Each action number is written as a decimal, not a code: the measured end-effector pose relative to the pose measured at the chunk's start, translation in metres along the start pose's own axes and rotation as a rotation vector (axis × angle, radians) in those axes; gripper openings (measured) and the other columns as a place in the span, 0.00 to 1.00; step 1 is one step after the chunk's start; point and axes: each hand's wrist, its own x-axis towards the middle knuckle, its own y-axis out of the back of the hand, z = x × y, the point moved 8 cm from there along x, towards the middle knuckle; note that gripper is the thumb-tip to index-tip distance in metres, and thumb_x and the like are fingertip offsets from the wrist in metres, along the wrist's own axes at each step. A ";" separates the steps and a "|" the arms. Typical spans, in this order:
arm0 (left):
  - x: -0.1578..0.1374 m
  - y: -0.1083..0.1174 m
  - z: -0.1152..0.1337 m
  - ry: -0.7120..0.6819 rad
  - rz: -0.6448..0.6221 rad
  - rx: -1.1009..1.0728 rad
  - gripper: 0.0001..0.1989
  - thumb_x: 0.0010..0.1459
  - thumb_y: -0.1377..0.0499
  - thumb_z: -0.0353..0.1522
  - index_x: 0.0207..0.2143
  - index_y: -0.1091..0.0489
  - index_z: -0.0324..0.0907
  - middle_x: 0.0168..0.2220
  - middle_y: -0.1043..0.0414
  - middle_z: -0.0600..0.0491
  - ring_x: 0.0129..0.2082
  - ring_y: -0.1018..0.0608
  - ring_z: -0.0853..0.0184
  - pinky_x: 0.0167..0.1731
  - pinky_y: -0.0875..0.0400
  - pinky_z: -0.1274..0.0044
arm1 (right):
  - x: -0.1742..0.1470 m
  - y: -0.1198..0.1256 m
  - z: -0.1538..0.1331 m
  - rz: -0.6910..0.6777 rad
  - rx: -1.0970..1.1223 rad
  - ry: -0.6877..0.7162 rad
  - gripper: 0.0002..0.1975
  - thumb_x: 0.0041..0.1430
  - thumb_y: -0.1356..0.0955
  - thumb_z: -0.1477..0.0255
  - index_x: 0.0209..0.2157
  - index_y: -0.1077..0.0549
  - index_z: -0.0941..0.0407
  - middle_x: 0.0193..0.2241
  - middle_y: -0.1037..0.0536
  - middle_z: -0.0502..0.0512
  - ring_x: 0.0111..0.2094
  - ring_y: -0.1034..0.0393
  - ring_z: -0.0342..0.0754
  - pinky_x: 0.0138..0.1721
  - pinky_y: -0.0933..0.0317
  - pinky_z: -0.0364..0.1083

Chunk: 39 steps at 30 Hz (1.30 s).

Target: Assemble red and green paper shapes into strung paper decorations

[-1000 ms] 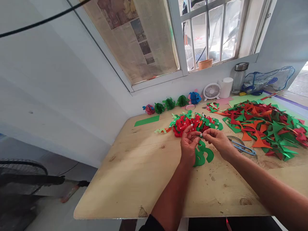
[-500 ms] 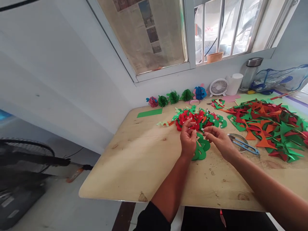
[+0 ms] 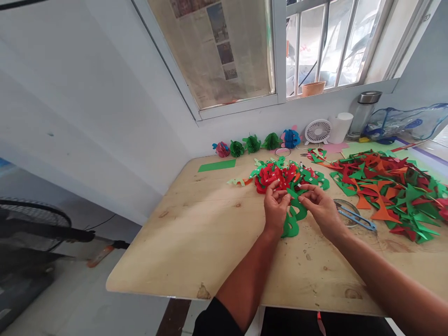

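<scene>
My left hand is closed in a pinch, its thumb and fingers at the edge of a green paper cutout. From the other side my right hand pinches the same cutout, with a tiny white square by its fingertips. Several curved green paper cutouts lie overlapping on the table just below and between the hands. Right behind the hands is a heap of red cutouts dotted with white squares. More green cutouts lie beside that heap.
To the right, a roll of tape lies under a blue cutter, beside a big pile of paper scraps. Honeycomb paper figures, a small white fan and a glass bottle line the wall. A green strip lies back left.
A green cutout now shows stretched between my two hands, where a gap was before. My right fingers have shifted slightly, and the green cutouts below have spread a little.
</scene>
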 end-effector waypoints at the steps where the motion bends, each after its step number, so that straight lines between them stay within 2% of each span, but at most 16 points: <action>1: -0.001 -0.002 -0.003 0.028 -0.013 0.000 0.26 0.47 0.38 0.30 0.50 0.36 0.42 0.29 0.29 0.54 0.25 0.27 0.73 0.26 0.32 0.81 | 0.000 0.001 -0.001 0.010 0.003 0.007 0.21 0.45 0.29 0.61 0.40 0.32 0.56 0.22 0.30 0.47 0.23 0.37 0.42 0.23 0.44 0.43; 5: -0.004 -0.007 -0.010 0.102 -0.042 -0.013 0.19 0.46 0.37 0.33 0.42 0.32 0.39 0.27 0.28 0.53 0.21 0.29 0.74 0.24 0.33 0.80 | -0.001 0.003 -0.001 0.052 0.024 0.012 0.20 0.46 0.29 0.61 0.40 0.33 0.55 0.23 0.29 0.48 0.24 0.37 0.43 0.24 0.43 0.43; 8: -0.005 -0.006 -0.007 0.093 -0.014 -0.032 0.16 0.45 0.37 0.33 0.38 0.31 0.38 0.27 0.28 0.53 0.22 0.28 0.73 0.25 0.32 0.79 | -0.002 0.002 0.001 0.046 0.031 0.008 0.20 0.46 0.29 0.62 0.40 0.33 0.55 0.24 0.29 0.48 0.24 0.37 0.43 0.24 0.44 0.43; 14: -0.004 -0.003 0.001 0.036 0.029 -0.094 0.20 0.43 0.36 0.30 0.41 0.32 0.40 0.29 0.28 0.53 0.26 0.27 0.72 0.30 0.33 0.79 | -0.004 -0.001 -0.002 0.028 -0.003 0.023 0.20 0.47 0.30 0.61 0.41 0.33 0.55 0.24 0.29 0.48 0.25 0.37 0.43 0.25 0.44 0.43; 20: -0.004 0.001 0.003 0.026 0.056 -0.094 0.20 0.44 0.36 0.30 0.42 0.32 0.41 0.27 0.28 0.54 0.25 0.28 0.73 0.28 0.35 0.81 | -0.006 -0.007 0.000 -0.013 -0.019 0.010 0.22 0.47 0.30 0.60 0.41 0.34 0.55 0.24 0.30 0.48 0.25 0.36 0.44 0.26 0.42 0.44; 25: -0.003 0.003 0.004 -0.003 0.050 -0.081 0.21 0.45 0.37 0.30 0.45 0.34 0.41 0.28 0.28 0.54 0.27 0.27 0.72 0.31 0.34 0.80 | -0.008 -0.013 0.000 -0.042 -0.036 0.032 0.21 0.47 0.30 0.61 0.41 0.34 0.54 0.24 0.30 0.47 0.25 0.36 0.44 0.27 0.41 0.45; 30: -0.001 0.005 0.005 -0.051 0.062 0.021 0.21 0.46 0.39 0.28 0.45 0.34 0.41 0.27 0.28 0.55 0.25 0.27 0.72 0.30 0.33 0.80 | -0.009 -0.008 -0.006 0.013 -0.058 0.032 0.16 0.49 0.31 0.61 0.38 0.32 0.55 0.24 0.29 0.49 0.25 0.36 0.44 0.27 0.41 0.45; 35: -0.002 0.000 0.009 -0.105 0.000 0.185 0.22 0.48 0.42 0.25 0.48 0.34 0.42 0.27 0.28 0.54 0.25 0.27 0.72 0.28 0.34 0.80 | -0.008 -0.008 -0.008 -0.008 -0.043 0.002 0.13 0.48 0.31 0.60 0.30 0.30 0.56 0.24 0.29 0.51 0.25 0.37 0.43 0.26 0.41 0.44; 39: -0.004 -0.002 0.012 -0.145 -0.029 0.227 0.21 0.49 0.43 0.25 0.48 0.35 0.43 0.29 0.28 0.54 0.26 0.27 0.72 0.29 0.33 0.80 | -0.007 -0.008 -0.006 -0.015 -0.062 0.000 0.12 0.48 0.31 0.61 0.28 0.29 0.56 0.22 0.29 0.50 0.24 0.37 0.43 0.25 0.41 0.44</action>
